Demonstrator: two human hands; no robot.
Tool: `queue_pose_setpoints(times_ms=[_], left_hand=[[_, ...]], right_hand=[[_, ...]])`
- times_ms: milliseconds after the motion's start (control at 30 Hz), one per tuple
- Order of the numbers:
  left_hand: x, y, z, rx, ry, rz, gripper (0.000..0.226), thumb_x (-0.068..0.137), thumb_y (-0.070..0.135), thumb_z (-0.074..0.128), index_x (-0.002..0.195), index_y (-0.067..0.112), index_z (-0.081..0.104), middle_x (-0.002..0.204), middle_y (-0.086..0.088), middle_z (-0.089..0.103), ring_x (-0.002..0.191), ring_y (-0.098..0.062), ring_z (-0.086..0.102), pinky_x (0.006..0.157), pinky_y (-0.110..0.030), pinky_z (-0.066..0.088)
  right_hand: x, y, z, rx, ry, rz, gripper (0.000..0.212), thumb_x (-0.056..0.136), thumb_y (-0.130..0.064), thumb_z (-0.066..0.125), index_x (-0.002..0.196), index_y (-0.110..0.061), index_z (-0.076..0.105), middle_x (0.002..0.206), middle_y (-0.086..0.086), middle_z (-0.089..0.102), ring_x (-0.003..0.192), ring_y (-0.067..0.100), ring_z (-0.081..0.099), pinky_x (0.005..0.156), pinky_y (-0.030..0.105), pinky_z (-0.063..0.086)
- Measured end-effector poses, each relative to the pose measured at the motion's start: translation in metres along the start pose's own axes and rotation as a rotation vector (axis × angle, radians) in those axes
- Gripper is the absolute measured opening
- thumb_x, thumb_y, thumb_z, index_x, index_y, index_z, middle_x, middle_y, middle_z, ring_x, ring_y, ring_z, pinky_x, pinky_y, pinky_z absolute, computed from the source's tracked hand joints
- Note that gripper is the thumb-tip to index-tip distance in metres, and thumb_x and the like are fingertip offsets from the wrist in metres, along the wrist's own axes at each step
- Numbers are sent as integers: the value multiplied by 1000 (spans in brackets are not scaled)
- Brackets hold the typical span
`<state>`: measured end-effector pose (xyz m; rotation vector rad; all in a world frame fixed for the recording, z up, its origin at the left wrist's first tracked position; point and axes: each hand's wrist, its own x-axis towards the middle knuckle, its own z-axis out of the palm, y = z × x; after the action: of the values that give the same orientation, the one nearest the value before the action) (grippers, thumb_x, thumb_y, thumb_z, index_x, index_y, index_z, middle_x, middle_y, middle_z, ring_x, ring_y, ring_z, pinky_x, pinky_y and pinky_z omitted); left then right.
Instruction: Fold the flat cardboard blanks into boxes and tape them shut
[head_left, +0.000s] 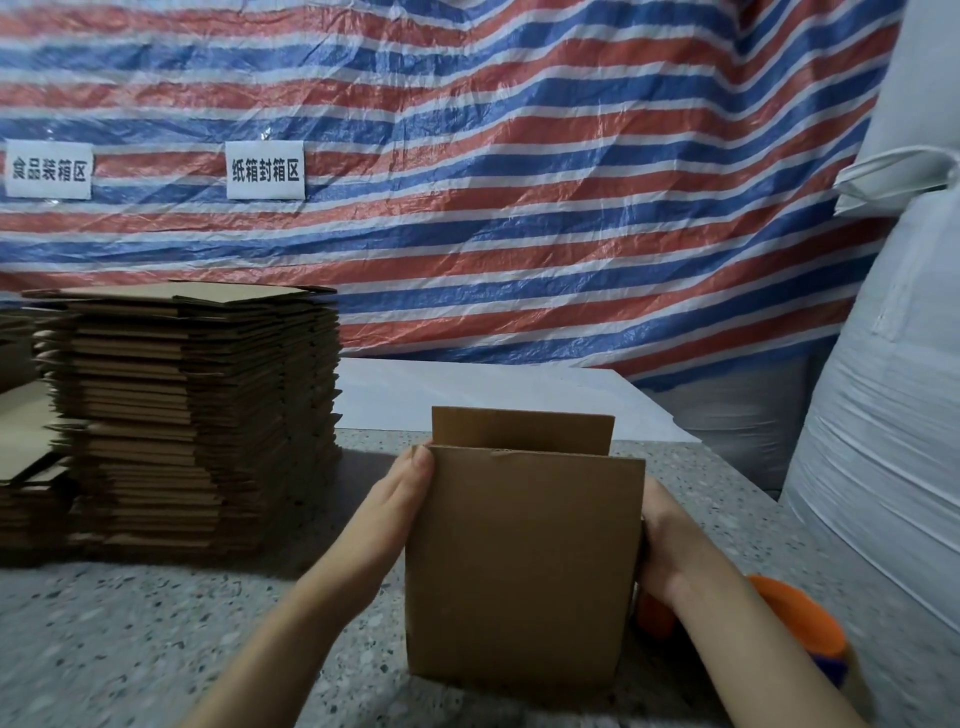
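1. Striped red, white and blue tarpaulin (519, 156) hangs as the backdrop in the head view, with two white paper signs (265, 170) taped to it, both printed in Chinese characters.
2. Below it runs a grey speckled stone table (130, 623); a white board (493, 395) lies along the table's far edge.
3. One cardboard box (524, 561) stands upright on the table near the front, between the two hands. Its top is open, with the near and far flaps raised; the near wall hides the inside, so what it holds cannot be told.
4. Two hands are in view. The left hand (402, 499) presses flat against the box's left side, fingers straight and together, tips at the upper left corner.
5. The right hand (662, 545) rests against the box's right side; its fingers go behind the cardboard, so whether they are spread or curled cannot be told.
6. One tall stack of flat cardboard blanks (197, 421) sits on the left of the table, well apart from the box. More flat cardboard (26, 441) lies beside it at the frame's left edge.
7. An orange object (795, 623), possibly a tape dispenser, lies under the right forearm, blurred and partly covered.
8. Large white woven sacks (883, 415) rise along the right side.
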<state>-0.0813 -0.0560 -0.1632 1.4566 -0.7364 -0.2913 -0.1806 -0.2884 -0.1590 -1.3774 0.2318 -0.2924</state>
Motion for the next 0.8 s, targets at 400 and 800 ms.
queue_pose_setpoints(times_ms=[400,800], left_hand=[[11,-2,6,-192,168,-6,49,92,25,63,130,46,39,119,20,52,102,-6,63,74,-20,52],[14,2,0,-227,36,-10,35,74,33,79,106,34,65,109,-3,62,80,-14,67,61,-26,51]], right_hand=[[-12,1,5,61,-45,-85,70,88,-75,41,116,-20,76,115,18,73,104,31,72,74,36,60],[-17,-12,-8,-185,-125,-224,57,77,-34,76,129,-50,60,141,-1,52,120,23,63,97,44,54]])
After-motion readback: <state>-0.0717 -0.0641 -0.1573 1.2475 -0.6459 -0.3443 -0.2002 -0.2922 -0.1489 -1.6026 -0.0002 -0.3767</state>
